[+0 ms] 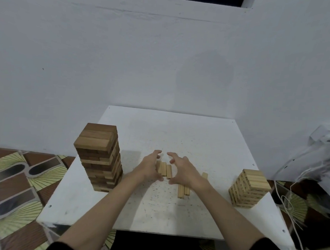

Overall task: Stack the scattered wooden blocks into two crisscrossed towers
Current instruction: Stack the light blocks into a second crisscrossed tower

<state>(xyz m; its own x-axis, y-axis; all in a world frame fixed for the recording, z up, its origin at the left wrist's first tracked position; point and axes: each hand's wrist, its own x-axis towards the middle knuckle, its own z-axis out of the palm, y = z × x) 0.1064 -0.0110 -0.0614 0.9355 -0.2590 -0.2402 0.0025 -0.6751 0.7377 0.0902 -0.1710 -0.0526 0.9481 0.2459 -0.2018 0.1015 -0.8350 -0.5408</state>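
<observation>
A tall crisscrossed tower of dark and light wooden blocks [99, 155] stands at the table's left. A shorter tower of pale blocks [248, 189] stands at the right. Three pale blocks [165, 169] lie side by side in the middle of the white table [155, 211]. My left hand [150, 167] and my right hand [182, 169] flank them, fingers spread and slightly curved, holding nothing. Under my right wrist lies another small group of pale blocks [183, 191]. One more block [204, 175] peeks out beyond my right forearm.
A pale wall rises right behind the table. Patterned floor tiles [17, 183] show at the left. A bundle of clear plastic and white cords [315, 172] sits off the table's right edge.
</observation>
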